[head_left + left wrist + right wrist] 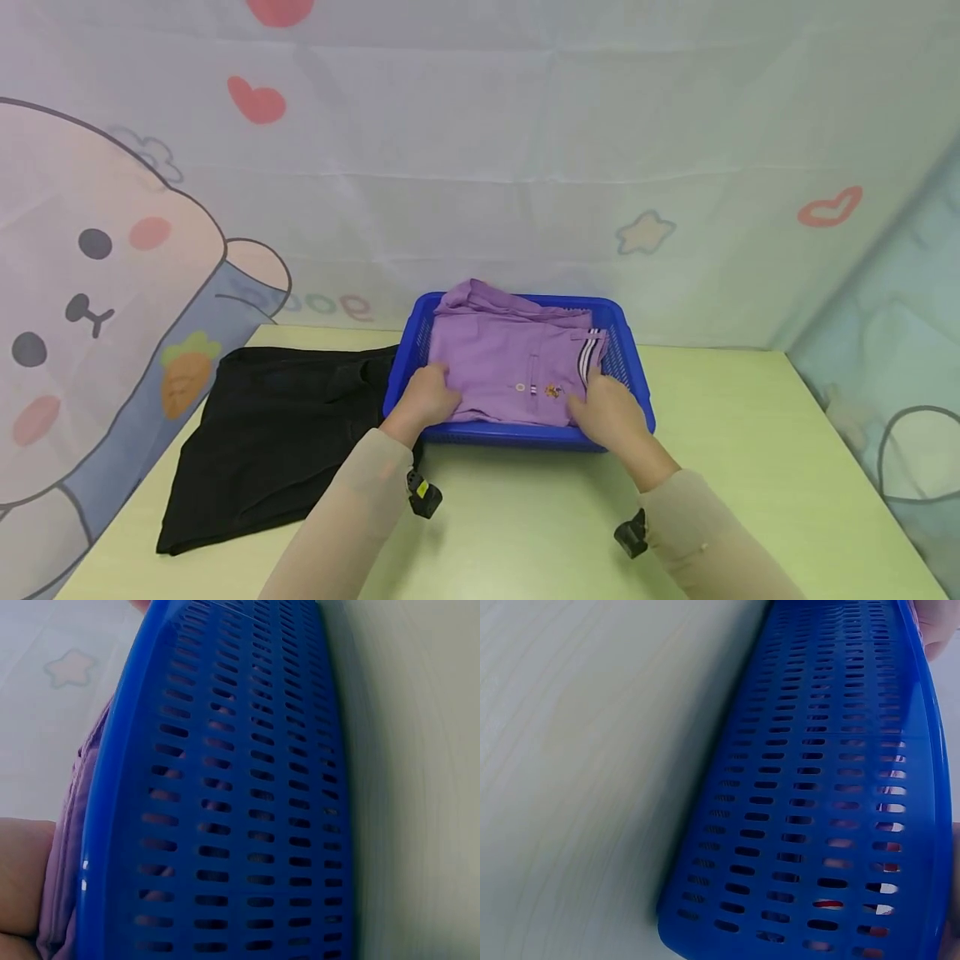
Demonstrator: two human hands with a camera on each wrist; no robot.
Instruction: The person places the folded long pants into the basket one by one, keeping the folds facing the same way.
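A folded purple garment with white stripes, a button and a small embroidered figure lies in a blue plastic basket. My left hand grips its near left side, thumb on top of the cloth. At the near right side, beside the stripes, my right hand holds the garment too. In both hands, the fingertips are hidden by cloth or basket. The left wrist view shows the slotted basket wall with a purple edge above its rim. Through the slots in the right wrist view, cloth shows inside the basket.
Black folded clothing lies on the pale table left of the basket, its right end close against or under it. Behind stands a printed fabric backdrop. Another patterned cloth hangs at the right edge.
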